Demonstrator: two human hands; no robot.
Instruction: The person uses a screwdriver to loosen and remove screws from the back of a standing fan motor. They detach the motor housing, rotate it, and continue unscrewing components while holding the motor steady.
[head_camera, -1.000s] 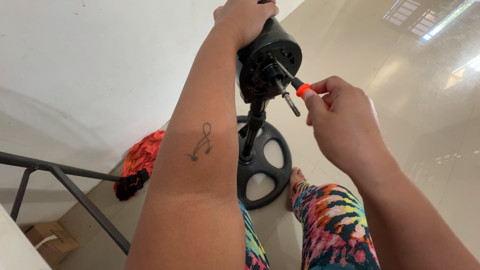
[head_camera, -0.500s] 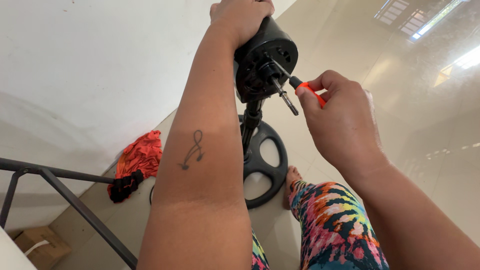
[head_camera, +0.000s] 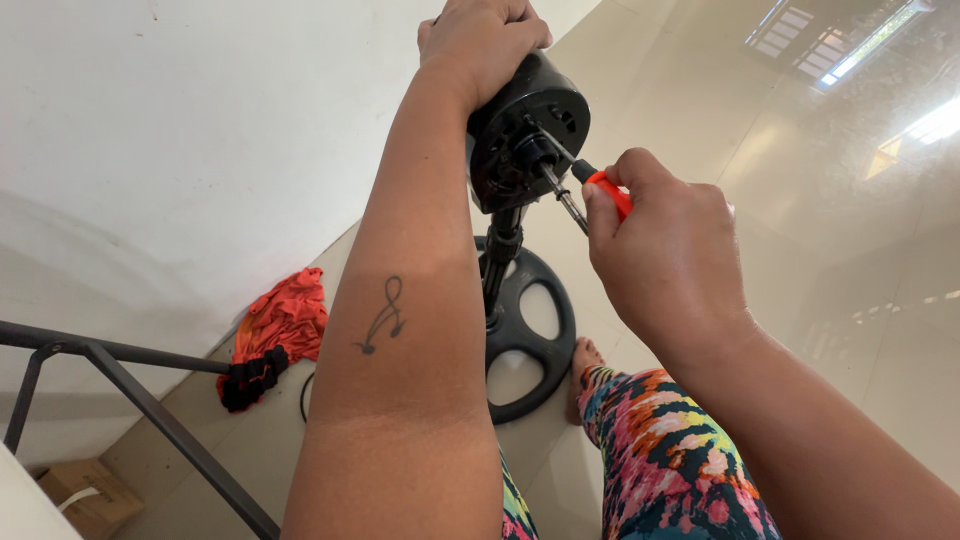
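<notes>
My left hand (head_camera: 482, 38) grips the top of a black round fan motor housing (head_camera: 527, 146) that stands on a thin black pole (head_camera: 497, 262) over a round black base (head_camera: 528, 340). My right hand (head_camera: 668, 250) is closed on a screwdriver with an orange handle (head_camera: 610, 191); its dark shaft points into the front face of the housing, beside the bare metal motor spindle (head_camera: 567, 204). The screwdriver tip is hidden among the parts on the housing front.
An orange cloth (head_camera: 282, 318) with a dark bundle lies on the floor by the white wall. A dark metal frame (head_camera: 120, 385) crosses the lower left, with a cardboard box (head_camera: 85, 492) beneath. My leg in bright patterned fabric (head_camera: 668, 460) and bare foot (head_camera: 584, 358) are beside the fan base.
My right hand has shifted slightly left and closer to the housing with the screwdriver. My left hand keeps its hold on the housing top.
</notes>
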